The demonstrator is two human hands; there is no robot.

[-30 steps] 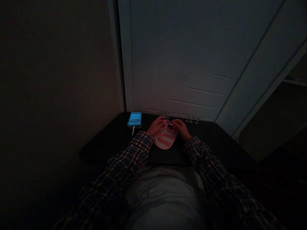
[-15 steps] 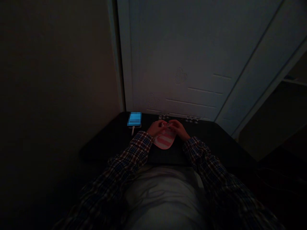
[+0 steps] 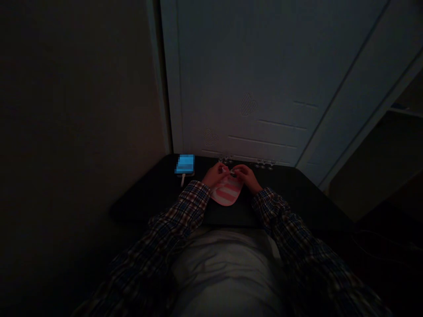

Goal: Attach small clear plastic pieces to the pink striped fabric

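A pink-and-white striped cloth piece, rounded like a bib (image 3: 227,193), lies at the middle of the black table. At its upper left edge my left hand (image 3: 215,174) is closed in a pinch on it. My right hand (image 3: 246,176) pinches at its upper right edge, the fingers close to those of my left hand. Between the fingertips a small pale part shows, too dark and small to make out.
A phone with a lit blue screen (image 3: 185,164) and a white cable (image 3: 183,180) lies at the table's back left. Several small clear objects (image 3: 264,164) stand along the back edge of the black table (image 3: 145,193), before a pale door (image 3: 211,79).
My fingertips have moved slightly apart at the cloth's top edge, and more of its stripes show between my hands. The phone has not moved.
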